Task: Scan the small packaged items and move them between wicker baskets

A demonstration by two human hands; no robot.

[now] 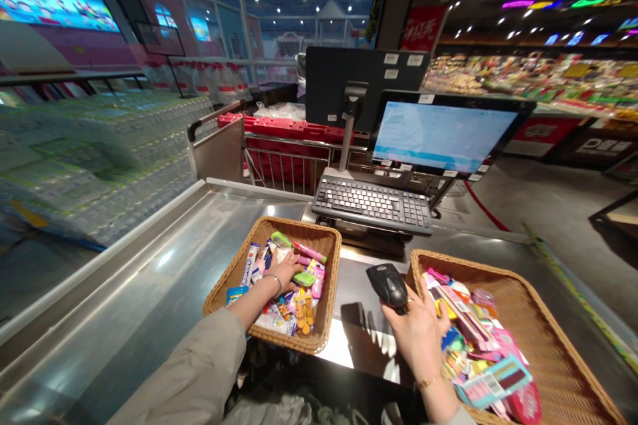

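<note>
My left hand (pixel 283 271) is inside the left wicker basket (pixel 335 265), fingers spread over packaged sweets and other small items. A pink tube (pixel 310 252) and a green packet (pixel 304 278) lie beside the fingers; what is under the palm is hidden. Held in my right hand (pixel 417 332) is a black barcode scanner (pixel 387 284), its head pointing left above the metal counter. That hand is at the left rim of the right wicker basket (pixel 553 319), which contains colourful packages, among them a light-blue card pack (pixel 494 382).
Behind the baskets are a black keyboard (pixel 373 203) and a lit screen (pixel 443 135), with a second monitor (pixel 363 83) seen from behind. A metal counter (pixel 174 259) with a raised edge extends left. Beyond it stand stacked bottle packs (pixel 114 146) and a cart (pixel 284 159).
</note>
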